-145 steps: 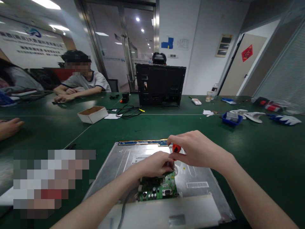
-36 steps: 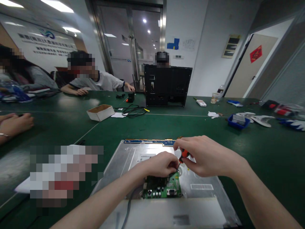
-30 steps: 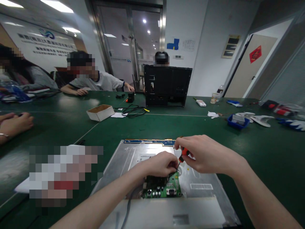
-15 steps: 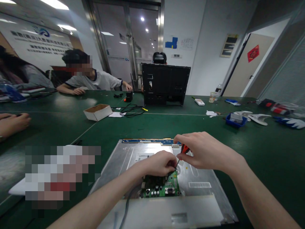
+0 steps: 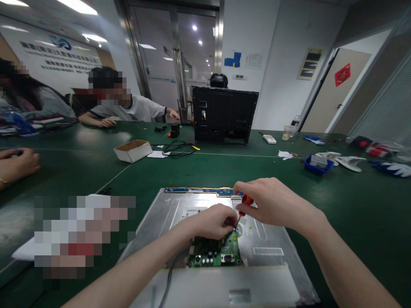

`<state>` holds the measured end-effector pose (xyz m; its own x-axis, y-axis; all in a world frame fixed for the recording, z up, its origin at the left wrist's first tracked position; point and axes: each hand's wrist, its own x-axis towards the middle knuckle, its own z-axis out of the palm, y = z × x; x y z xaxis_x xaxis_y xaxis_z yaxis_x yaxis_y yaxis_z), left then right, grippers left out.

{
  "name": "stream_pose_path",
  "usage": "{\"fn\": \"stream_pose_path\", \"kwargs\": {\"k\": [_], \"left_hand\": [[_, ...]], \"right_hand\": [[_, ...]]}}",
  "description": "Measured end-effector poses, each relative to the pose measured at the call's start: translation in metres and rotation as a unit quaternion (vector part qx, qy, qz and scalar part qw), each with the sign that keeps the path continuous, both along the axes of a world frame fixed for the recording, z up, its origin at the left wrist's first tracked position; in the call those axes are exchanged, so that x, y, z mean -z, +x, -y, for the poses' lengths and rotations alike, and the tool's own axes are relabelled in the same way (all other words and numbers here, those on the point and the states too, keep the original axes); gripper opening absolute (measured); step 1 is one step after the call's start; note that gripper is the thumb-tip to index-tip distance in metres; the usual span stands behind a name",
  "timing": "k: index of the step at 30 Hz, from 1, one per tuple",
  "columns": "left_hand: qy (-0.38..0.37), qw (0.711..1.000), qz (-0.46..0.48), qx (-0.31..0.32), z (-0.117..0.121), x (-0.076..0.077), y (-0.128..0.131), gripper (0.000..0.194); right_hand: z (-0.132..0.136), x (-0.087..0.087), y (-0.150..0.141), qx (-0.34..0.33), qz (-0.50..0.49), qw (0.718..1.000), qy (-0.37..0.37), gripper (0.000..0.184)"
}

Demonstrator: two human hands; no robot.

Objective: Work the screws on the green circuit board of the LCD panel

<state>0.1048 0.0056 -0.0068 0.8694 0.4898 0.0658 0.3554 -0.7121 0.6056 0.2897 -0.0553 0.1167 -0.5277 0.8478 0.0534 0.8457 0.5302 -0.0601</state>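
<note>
A flat metal display panel [image 5: 271,267] lies on the table in front of me, with a green circuit board [image 5: 229,248] on its back. My right hand [image 5: 272,201] grips a red and black screwdriver [image 5: 247,200] by its handle. Its thin shaft slants down to a screw spot at the board's upper right corner. There, beside the tip, my left hand [image 5: 213,220] rests over the board with its fingers curled together; what they hold, if anything, is hidden. A blue circuit strip [image 5: 192,190] runs along the panel's far edge, and a grey cable [image 5: 168,282] leaves the board toward me.
A black monitor housing [image 5: 224,115] stands across the table, a person behind it. An open cardboard box [image 5: 133,151] and black cable [image 5: 178,149] lie left of it. At right sits a blue tray [image 5: 317,164]. Other people sit at left, one hand [image 5: 21,164] near.
My right hand and the screwdriver have shifted very slightly, with more of the red handle showing between the fingers. My left hand stays over the board. A co-worker's hand by the small black box has spread open.
</note>
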Motion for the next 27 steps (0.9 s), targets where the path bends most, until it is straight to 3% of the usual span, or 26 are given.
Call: {"fn": "stream_pose_path", "kwargs": {"k": [6, 10, 15, 22, 27], "left_hand": [[0.001, 1.000, 0.007, 0.002, 0.0011, -0.0006, 0.0003, 0.018], [-0.007, 1.000, 0.013, 0.002, 0.0014, 0.0000, 0.0002, 0.017], [-0.004, 1.000, 0.007, 0.010, -0.0002, -0.0003, 0.0004, 0.015], [0.003, 1.000, 0.013, 0.006, -0.0010, 0.0044, 0.0002, 0.014], [-0.003, 1.000, 0.017, -0.004, -0.0005, 0.0042, -0.0007, 0.015]], "right_hand": [[0.0048, -0.0027, 0.0025, -0.049, -0.051, 0.997, -0.027, 0.021], [0.0032, -0.0021, 0.0014, -0.046, -0.051, 0.997, -0.037, 0.028], [0.0009, -0.0029, -0.0020, -0.017, -0.017, 0.999, -0.023, 0.021], [0.0056, -0.0035, 0.0002, -0.069, -0.043, 0.997, -0.016, 0.015], [0.0053, -0.0016, 0.0021, -0.074, -0.049, 0.996, -0.021, 0.024]]}}
